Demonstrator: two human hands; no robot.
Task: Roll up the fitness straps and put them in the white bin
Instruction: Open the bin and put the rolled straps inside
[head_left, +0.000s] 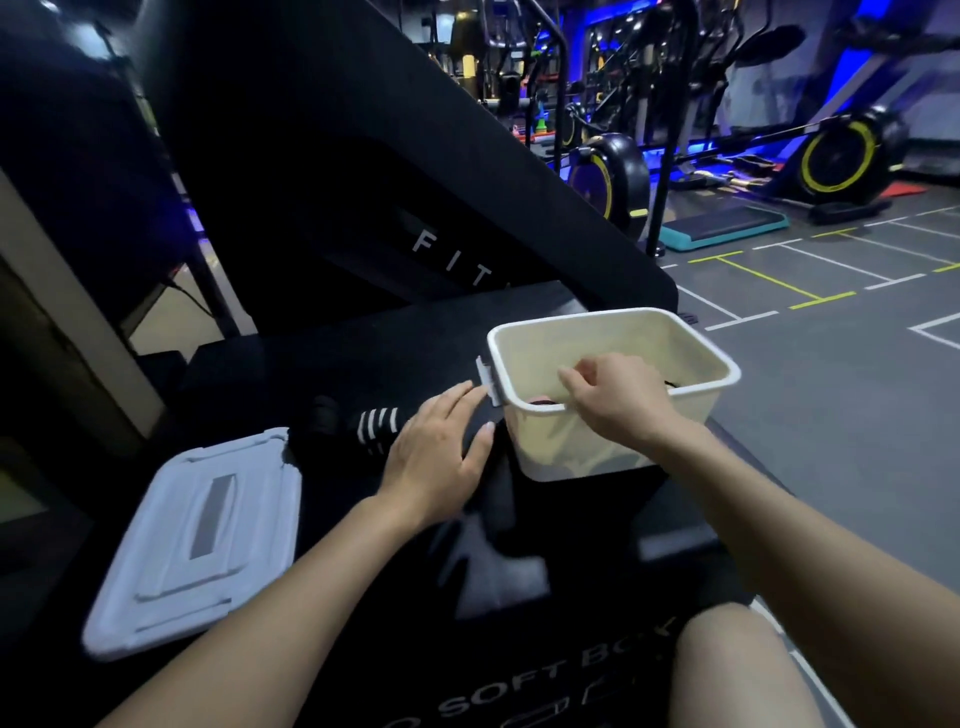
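Head view: the right hand hangs over the near rim of the white bin, fingers curled loosely; whether they pinch anything cannot be told. Just below it, inside the bin, a dark strap with a reddish part shows. The left hand lies flat, fingers spread, on black strap fabric; beyond its fingertips sits a black-and-white striped strap. Further left lies the smooth white lid. All rest on a matte black soft box; exercise bikes stand on grey lined floor.
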